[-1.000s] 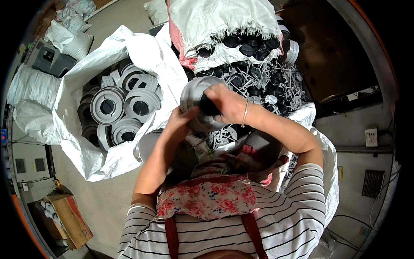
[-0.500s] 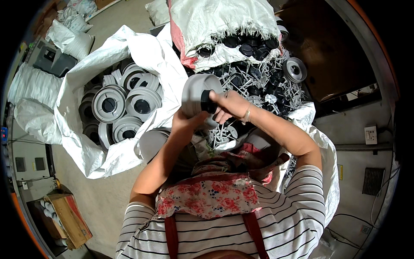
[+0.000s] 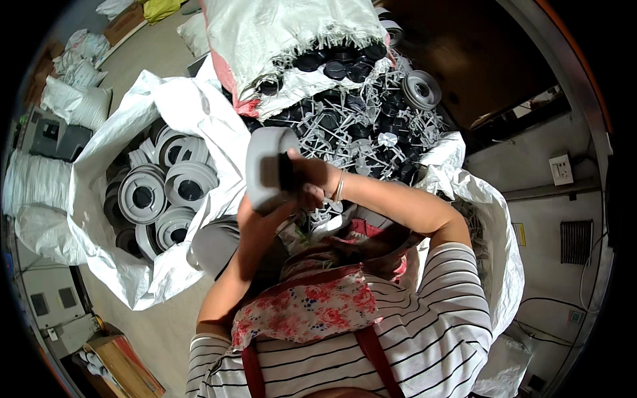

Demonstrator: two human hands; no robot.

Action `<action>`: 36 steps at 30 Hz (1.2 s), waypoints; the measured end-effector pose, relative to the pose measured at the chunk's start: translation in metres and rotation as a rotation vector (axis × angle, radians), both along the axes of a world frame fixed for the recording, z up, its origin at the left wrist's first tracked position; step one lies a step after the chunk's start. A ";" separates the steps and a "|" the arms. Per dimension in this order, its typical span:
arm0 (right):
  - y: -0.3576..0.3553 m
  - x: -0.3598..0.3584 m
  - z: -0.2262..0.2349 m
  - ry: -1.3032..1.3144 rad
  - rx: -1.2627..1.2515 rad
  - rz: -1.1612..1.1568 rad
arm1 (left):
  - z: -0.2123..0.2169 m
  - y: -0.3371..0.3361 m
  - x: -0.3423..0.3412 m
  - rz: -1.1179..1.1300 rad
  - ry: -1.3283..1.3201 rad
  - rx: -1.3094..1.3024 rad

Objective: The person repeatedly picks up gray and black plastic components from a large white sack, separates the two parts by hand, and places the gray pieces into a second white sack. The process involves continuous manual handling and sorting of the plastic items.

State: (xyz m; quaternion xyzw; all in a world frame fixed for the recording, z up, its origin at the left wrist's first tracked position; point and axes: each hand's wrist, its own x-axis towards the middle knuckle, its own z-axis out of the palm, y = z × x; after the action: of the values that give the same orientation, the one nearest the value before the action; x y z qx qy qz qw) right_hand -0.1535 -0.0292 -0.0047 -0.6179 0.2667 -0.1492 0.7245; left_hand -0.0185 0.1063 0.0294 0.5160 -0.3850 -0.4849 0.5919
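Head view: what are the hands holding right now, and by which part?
Both hold one grey plastic spool. The right hand grips its right side by the dark centre; the left hand supports it from below.

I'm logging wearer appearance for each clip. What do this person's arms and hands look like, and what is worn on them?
Both forearms are bare. Black-and-white striped short sleeves end near the elbows. The right hand has a thin bangle at the wrist; the left hand shows no gloves or jewellery.

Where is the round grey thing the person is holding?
In the head view, the grey spool sits just left of centre, gripped by the left hand and right hand, between the white sack of grey spools and the pile of black and white parts.
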 end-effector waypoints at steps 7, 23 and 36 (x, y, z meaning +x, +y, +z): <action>-0.004 -0.007 -0.017 0.005 0.368 0.096 | -0.004 0.004 0.004 -0.002 -0.527 -0.114; -0.247 -0.213 -0.148 1.092 -0.973 -0.483 | -0.023 -0.072 0.043 0.284 -0.996 -0.078; -0.258 -0.232 -0.138 0.865 -0.324 -0.841 | -0.060 -0.093 0.020 0.005 -0.766 0.010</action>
State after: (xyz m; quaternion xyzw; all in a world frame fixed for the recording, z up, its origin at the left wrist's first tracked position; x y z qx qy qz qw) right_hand -0.3852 -0.2875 -0.1423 -0.5666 0.7302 -0.1964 0.3274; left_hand 0.0011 0.0131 -0.0301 0.6636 -0.5748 -0.2574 0.4037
